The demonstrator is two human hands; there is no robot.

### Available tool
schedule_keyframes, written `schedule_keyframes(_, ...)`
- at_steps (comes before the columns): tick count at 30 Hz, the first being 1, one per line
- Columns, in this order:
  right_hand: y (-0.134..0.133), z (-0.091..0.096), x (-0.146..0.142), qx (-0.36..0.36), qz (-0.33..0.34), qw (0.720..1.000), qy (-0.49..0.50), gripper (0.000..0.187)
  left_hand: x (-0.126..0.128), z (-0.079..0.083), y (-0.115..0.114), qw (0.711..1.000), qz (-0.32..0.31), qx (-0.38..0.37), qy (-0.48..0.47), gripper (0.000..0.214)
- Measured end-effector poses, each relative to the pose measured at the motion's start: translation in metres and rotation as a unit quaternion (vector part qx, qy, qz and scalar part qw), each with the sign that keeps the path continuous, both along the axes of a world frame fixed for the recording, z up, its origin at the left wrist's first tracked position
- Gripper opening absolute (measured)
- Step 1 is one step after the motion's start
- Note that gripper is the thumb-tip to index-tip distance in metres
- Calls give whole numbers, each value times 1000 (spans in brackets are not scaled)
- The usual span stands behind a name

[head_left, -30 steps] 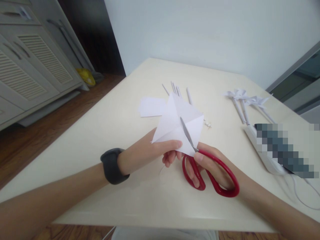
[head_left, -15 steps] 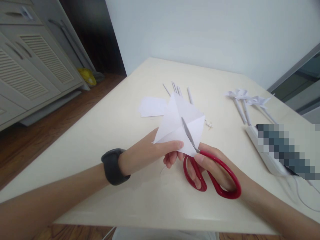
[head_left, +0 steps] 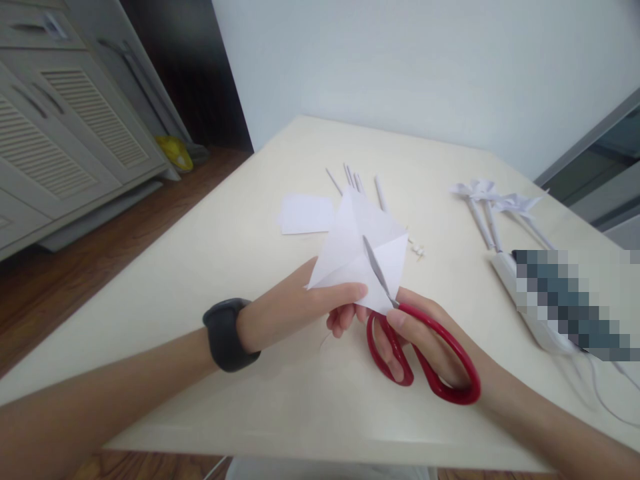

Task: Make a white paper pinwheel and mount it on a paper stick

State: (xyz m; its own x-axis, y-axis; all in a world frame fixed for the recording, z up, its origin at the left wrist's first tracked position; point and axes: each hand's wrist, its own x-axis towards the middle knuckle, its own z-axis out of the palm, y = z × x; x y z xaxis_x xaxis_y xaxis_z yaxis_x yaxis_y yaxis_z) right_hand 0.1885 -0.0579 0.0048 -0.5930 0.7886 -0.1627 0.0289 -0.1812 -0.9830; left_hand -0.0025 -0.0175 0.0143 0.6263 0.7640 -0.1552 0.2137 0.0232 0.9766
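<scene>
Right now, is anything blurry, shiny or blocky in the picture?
In the head view, the paper pinwheels look hazy, the red-handled scissors clearer; in the head view, a faint sheen runs along the near edge of the cream tabletop; also in the head view, big square blocks hide something at right.

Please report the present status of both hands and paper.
Left hand pinching creased paper. Right hand holding scissors, one blade over paper. Left thumb close to blade.
</scene>
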Motion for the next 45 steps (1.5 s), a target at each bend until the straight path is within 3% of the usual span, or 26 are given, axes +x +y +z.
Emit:
schedule_keyframes(25, -4, -8, -2, 16, -34, 999, -18, 27, 1, 0, -1, 1000, 4, 12, 4, 31)
schedule_keyframes(33, -3, -4, -4, 47, -28, 998, -14, 21, 0, 1, -1, 1000, 3, 18, 7, 33)
schedule_keyframes(45, -5, -5, -3, 1, -37, 998, -50, 30, 1, 2, -2, 1000, 6, 13, 9, 33)
